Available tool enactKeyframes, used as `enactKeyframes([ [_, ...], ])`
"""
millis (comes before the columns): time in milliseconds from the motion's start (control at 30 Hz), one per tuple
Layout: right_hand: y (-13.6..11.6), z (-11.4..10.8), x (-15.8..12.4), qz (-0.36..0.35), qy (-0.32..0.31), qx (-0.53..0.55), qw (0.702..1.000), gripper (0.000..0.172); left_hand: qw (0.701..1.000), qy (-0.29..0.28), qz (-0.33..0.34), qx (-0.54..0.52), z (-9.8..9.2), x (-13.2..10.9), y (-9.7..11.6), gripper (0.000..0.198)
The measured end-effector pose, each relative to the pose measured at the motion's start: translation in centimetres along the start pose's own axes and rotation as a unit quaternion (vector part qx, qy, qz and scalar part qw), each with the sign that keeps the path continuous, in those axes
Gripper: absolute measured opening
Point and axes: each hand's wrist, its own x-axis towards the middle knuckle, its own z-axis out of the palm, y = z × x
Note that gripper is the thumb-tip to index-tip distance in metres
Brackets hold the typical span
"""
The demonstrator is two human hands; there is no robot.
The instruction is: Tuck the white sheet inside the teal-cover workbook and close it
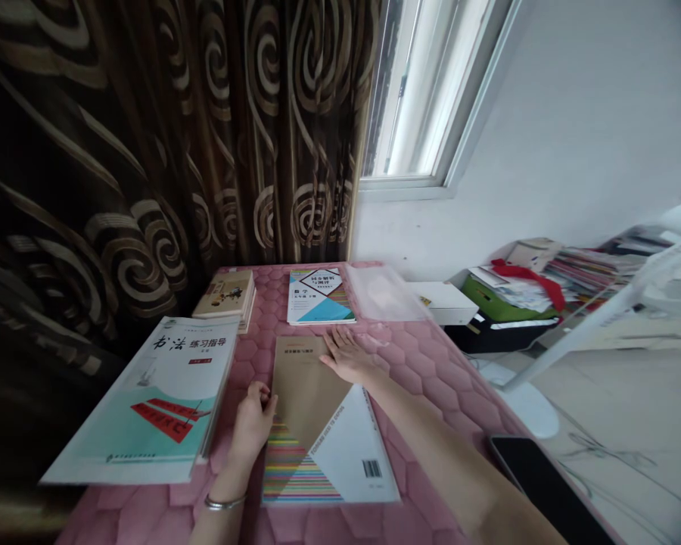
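Observation:
A book (pixel 340 446) with a brown and pale grey back cover and coloured stripes lies flat on the pink padded table cover (pixel 431 378). My right hand (pixel 349 357) rests on its far right part, fingers stretched out and palm down. At the book's left edge is my left hand (pixel 253 420), its fingers curled in and the thumb close to the cover. Whether anything is between those fingers is hidden. A silver bangle (pixel 225 502) circles the left wrist.
To the left lies a stack of large calligraphy books (pixel 164 401), with smaller tan books (pixel 224 294) behind. A blue and white maths book (pixel 319 297) and a clear plastic sheet (pixel 389 294) lie at the back. A phone (pixel 545 484) is at the right edge, near a white stand (pixel 527 412).

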Motion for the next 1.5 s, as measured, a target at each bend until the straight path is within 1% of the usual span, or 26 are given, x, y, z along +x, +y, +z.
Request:
enactKeyframes([
  [100, -3.0, 0.7, -0.2, -0.026, 0.004, 0.023, 0.999, 0.078, 1.0, 0.002, -0.001, 0.009, 0.0, 0.1, 0.1, 0.009],
  [167, -5.9, 1.3, -0.4, -0.073, 0.0, 0.045, 0.996, 0.078, 1.0, 0.0, -0.006, 0.005, -0.1, 0.2, 0.1, 0.009],
  [300, -11.8, 2.3, -1.5, -0.145, 0.023, 0.091, 0.985, 0.071, 1.0, -0.011, -0.016, -0.006, -0.4, 0.2, 0.0, 0.014],
  [367, -13.6, 2.7, -2.8, -0.171, 0.036, 0.11, 0.978, 0.065, 1.0, -0.013, -0.008, -0.017, -0.6, 0.2, -0.1, 0.02],
  [400, -14.0, 2.8, -3.6, -0.182, 0.041, 0.115, 0.976, 0.064, 1.0, -0.014, -0.003, -0.023, -0.7, 0.1, -0.1, 0.02],
  [467, -13.5, 2.9, -5.7, -0.206, 0.047, 0.111, 0.971, 0.066, 1.0, -0.013, -0.003, -0.028, -0.7, 0.2, -0.2, 0.014],
  [533, -11.6, 2.8, -8.1, -0.228, 0.05, 0.091, 0.968, 0.073, 1.0, -0.008, -0.006, -0.024, -0.6, 0.3, -0.2, 0.01],
  [567, -10.3, 2.8, -9.3, -0.226, 0.051, 0.08, 0.969, 0.074, 1.0, -0.004, -0.009, -0.019, -0.5, 0.3, -0.1, 0.011],
  [633, -7.5, 2.7, -11.6, -0.197, 0.043, 0.059, 0.978, 0.074, 1.0, 0.0, -0.015, -0.015, -0.4, 0.4, 0.0, 0.014],
  [667, -6.2, 2.6, -12.6, -0.167, 0.042, 0.05, 0.984, 0.073, 1.0, 0.001, -0.021, -0.012, -0.4, 0.4, 0.1, 0.015],
  [767, -3.7, 2.9, -14.5, -0.092, 0.047, 0.032, 0.994, 0.07, 0.999, 0.006, -0.049, 0.005, -0.5, 0.2, 0.6, 0.013],
  [867, -3.3, 3.3, -15.1, -0.072, 0.057, 0.025, 0.995, 0.07, 0.996, -0.02, -0.089, 0.01, -1.1, -0.4, 1.3, 0.011],
  [900, -3.4, 3.4, -15.2, -0.073, 0.06, 0.024, 0.995, 0.069, 0.994, -0.043, -0.101, 0.0, -1.4, -0.8, 1.5, 0.012],
  [967, -3.8, 3.4, -15.1, -0.073, 0.064, 0.024, 0.995, 0.068, 0.986, -0.11, -0.115, -0.057, -2.1, -1.7, 2.0, 0.015],
  [1033, -4.3, 2.9, -14.9, -0.058, 0.057, 0.033, 0.996, 0.068, 0.962, -0.182, -0.125, -0.162, -2.8, -2.6, 2.7, 0.021],
  [1067, -4.5, 2.5, -14.7, -0.043, 0.049, 0.047, 0.997, 0.067, 0.945, -0.203, -0.134, -0.219, -3.1, -3.0, 3.1, 0.025],
  [1100, -4.9, 1.9, -14.5, -0.026, 0.038, 0.07, 0.997, 0.066, 0.928, -0.207, -0.147, -0.272, -3.4, -3.2, 3.6, 0.029],
  [1167, -5.9, 0.3, -14.0, -0.005, 0.017, 0.157, 0.987, 0.062, 0.899, -0.185, -0.179, -0.353, -4.1, -3.4, 5.0, 0.038],
  [1200, -6.5, -0.7, -13.6, -0.004, 0.011, 0.222, 0.975, 0.061, 0.889, -0.167, -0.19, -0.381, -4.5, -3.2, 5.9, 0.042],
  [1233, -7.3, -1.8, -13.3, -0.009, 0.009, 0.298, 0.954, 0.061, 0.88, -0.157, -0.195, -0.404, -5.0, -3.0, 7.1, 0.045],
  [1267, -8.1, -2.9, -12.9, -0.013, 0.01, 0.382, 0.924, 0.061, 0.875, -0.147, -0.192, -0.42, -5.6, -2.6, 8.4, 0.046],
  [1300, -9.1, -4.0, -12.5, -0.017, 0.011, 0.462, 0.887, 0.062, 0.878, -0.136, -0.178, -0.423, -6.4, -2.2, 10.0, 0.045],
  [1367, -10.9, -6.1, -11.8, -0.018, 0.001, 0.614, 0.789, 0.065, 0.899, -0.144, -0.11, -0.398, -7.9, -1.6, 13.6, 0.041],
  [1433, -12.1, -7.6, -11.1, -0.029, -0.013, 0.727, 0.685, 0.072, 0.937, -0.17, -0.006, -0.305, -9.0, -1.5, 17.5, 0.033],
  [1467, -12.3, -8.1, -10.8, -0.034, -0.012, 0.763, 0.645, 0.075, 0.959, -0.171, 0.048, -0.221, -9.1, -1.6, 19.4, 0.029],
  [1500, -12.2, -8.3, -10.6, -0.034, -0.002, 0.784, 0.62, 0.078, 0.976, -0.164, 0.087, -0.115, -8.8, -1.9, 21.1, 0.025],
])
